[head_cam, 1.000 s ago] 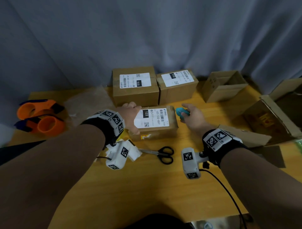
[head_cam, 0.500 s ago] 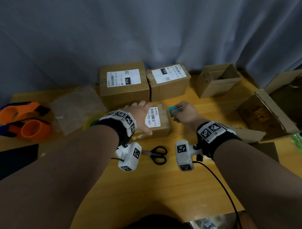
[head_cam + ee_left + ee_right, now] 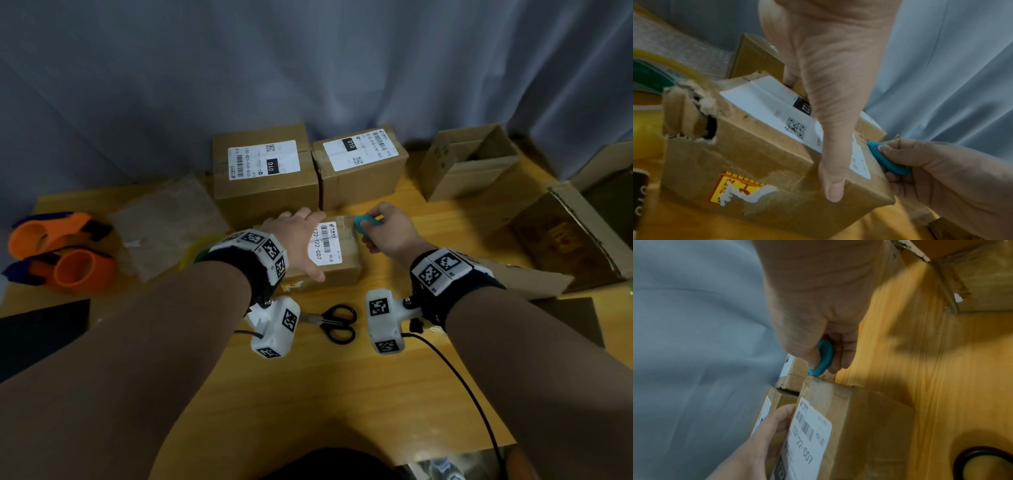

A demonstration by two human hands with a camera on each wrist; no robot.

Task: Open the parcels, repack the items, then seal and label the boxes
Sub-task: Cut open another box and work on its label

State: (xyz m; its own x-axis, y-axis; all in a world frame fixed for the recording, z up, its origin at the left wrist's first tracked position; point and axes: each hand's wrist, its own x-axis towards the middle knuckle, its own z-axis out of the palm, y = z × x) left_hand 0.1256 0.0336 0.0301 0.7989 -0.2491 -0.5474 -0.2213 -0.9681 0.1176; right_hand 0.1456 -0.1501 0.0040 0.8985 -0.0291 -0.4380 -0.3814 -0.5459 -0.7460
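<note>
I see a worn matt cardboard parcel (image 3: 760, 164), its corner torn rough, under a smooth white paper label (image 3: 326, 242). The teal cutter (image 3: 823, 359) looks smooth plastic; the bench (image 3: 329, 387) is satiny varnished wood.

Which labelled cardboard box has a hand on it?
The small brown cardboard box labelled 122, nearest the person; the left hand holds it. Both 010 boxes behind sit untouched.

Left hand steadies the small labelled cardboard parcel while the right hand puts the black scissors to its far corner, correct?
Not the scissors. The right hand holds a small teal plastic cutter at that corner, per the right wrist view. The black scissors lie on the table.
</note>
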